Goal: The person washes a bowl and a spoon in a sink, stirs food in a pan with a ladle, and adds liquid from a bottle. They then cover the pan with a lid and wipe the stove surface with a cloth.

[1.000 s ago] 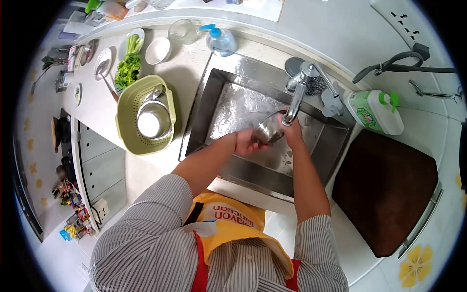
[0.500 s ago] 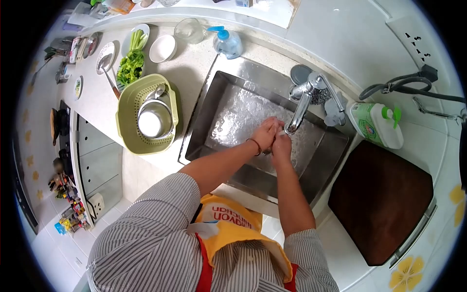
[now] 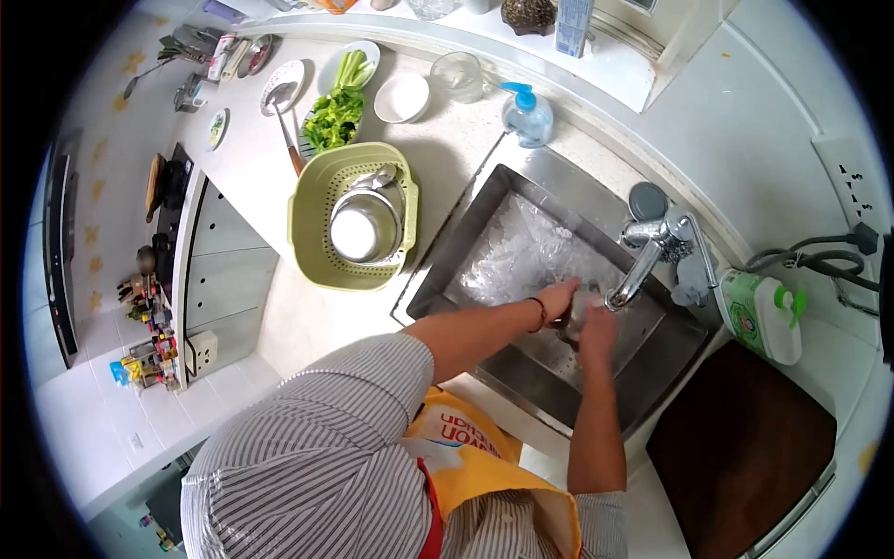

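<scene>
Both hands are low in the steel sink (image 3: pixel 521 368), below the chrome faucet (image 3: pixel 643 270). My left hand (image 3: pixel 557 300), with a dark bracelet at its wrist, comes in from the left; its fingers are partly hidden. Close beside it, my right hand (image 3: pixel 598 334) is smeared by motion near the spout. A blurred greyish patch lies between the two hands; whether it is running water or a held thing cannot be made out. Foamy, splashing water (image 3: pixel 521 252) covers the far left part of the sink floor.
Left of the sink stands a green colander basket (image 3: pixel 307 219) with a metal pot (image 3: pixel 358 233) inside. Behind it are chopped greens (image 3: pixel 335 116), a white bowl (image 3: pixel 402 98) and a glass bowl (image 3: pixel 456 76). A soap dispenser (image 3: pixel 528 121), detergent bottle (image 3: pixel 759 317) and dark board (image 3: pixel 745 447) surround the sink.
The view has swung, so the scene sits farther right and lower. My hands, pressed together before, are now slightly apart, and the right one is blurred.
</scene>
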{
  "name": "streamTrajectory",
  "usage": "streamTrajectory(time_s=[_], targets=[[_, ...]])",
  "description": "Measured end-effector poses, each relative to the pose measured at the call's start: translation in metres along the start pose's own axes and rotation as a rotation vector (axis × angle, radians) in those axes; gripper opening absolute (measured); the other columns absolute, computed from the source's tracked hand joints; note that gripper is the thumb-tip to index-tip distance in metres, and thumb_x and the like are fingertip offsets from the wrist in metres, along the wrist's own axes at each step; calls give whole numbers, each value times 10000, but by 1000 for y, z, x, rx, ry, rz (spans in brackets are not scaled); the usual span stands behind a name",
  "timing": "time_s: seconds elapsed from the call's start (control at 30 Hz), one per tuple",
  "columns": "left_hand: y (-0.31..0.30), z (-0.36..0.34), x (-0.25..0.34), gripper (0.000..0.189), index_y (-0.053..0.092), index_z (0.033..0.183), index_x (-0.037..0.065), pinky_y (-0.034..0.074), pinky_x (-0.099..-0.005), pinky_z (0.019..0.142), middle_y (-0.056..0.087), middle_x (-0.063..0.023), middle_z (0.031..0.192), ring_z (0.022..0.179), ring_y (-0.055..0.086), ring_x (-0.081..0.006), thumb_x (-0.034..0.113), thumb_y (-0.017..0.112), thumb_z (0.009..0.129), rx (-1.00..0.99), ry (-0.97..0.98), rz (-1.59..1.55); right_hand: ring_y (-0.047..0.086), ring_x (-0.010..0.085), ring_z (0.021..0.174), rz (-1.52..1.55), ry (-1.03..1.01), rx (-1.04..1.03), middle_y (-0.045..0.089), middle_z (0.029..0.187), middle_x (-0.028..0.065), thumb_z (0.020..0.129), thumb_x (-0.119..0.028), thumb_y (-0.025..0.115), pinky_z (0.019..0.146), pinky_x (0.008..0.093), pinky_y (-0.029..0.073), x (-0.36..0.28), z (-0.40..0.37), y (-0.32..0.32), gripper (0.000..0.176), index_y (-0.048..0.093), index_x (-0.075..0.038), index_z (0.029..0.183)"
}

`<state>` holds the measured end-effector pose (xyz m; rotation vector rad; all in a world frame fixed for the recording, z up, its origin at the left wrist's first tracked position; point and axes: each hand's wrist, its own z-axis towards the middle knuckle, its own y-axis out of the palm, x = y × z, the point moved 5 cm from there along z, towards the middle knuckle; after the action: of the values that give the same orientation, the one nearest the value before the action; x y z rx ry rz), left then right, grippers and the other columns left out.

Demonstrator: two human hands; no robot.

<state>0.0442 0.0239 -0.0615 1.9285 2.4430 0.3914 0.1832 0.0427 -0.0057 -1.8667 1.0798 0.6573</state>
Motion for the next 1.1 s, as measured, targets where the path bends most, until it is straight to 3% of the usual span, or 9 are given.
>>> streamTrajectory(time_s=[0.07,0.1,0.2,0.37,0.57,0.67,0.87,0.97,1.1], targets=[[20,-38,19,481,643,1324,18,495,-354,961,687,-151,1191,1081,640,-236,391,503,1055,97,482,415,601,269,738,-24,-53,-14,657,808,214,1003,-275,565,710,452,467,8,8,-5,375,649,89,969],[25,-8,13,535,616,1365,37,536,-371,883,695,-153,1177,977,669,-239,453,487,1056,286,1122,557,606,264,766,70,-47,-17,668,825,211,1011,-269,558,724,444,470,17,11,-1,368,662,84,997],[7,60,17,609,572,1420,50,540,-375,901,690,-174,1233,1053,687,-244,525,462,1055,-126,933,264,613,256,805,90,42,34,705,899,165,1026,-256,534,733,433,471,28,10,-11,340,679,51,1046],[29,9,-57,991,538,1463,100,469,-461,1010,638,-120,1370,1199,613,-291,891,380,888,-424,16,-206,632,232,1063,310,5,92,681,1171,103,1059,-286,518,901,396,505,74,42,-27,338,652,-21,1220],[-3,29,0,579,553,1444,92,435,-493,1117,616,-82,1406,1295,570,-278,525,506,1062,-130,302,-330,585,235,1289,1235,293,-61,630,1391,57,1072,-416,513,1091,420,477,62,18,-3,461,585,-94,1394],[5,13,29,369,589,1328,13,508,-478,1052,675,-132,1256,1188,639,-280,256,592,1051,-422,476,-342,652,217,1179,1366,483,-4,695,1273,32,1055,-421,523,1043,417,522,114,28,14,404,645,-132,1309],[13,-16,31,217,713,1111,31,536,-316,846,734,-44,1012,926,651,-122,212,636,1018,-415,612,75,645,232,1133,954,502,78,679,1257,77,999,-369,631,979,378,499,56,40,-22,367,656,-102,1248],[19,-35,46,310,742,925,17,524,-346,688,726,-32,801,719,601,-104,296,645,1017,-20,733,470,639,204,996,114,-44,-30,699,1135,102,950,-283,682,875,366,494,45,60,-9,406,645,-25,1261],[12,-56,68,448,713,746,14,473,-362,577,611,-6,595,577,518,-103,362,633,1018,77,774,655,633,156,916,66,143,-84,726,1007,95,941,-233,672,804,353,497,-9,30,-30,296,731,9,1100]])
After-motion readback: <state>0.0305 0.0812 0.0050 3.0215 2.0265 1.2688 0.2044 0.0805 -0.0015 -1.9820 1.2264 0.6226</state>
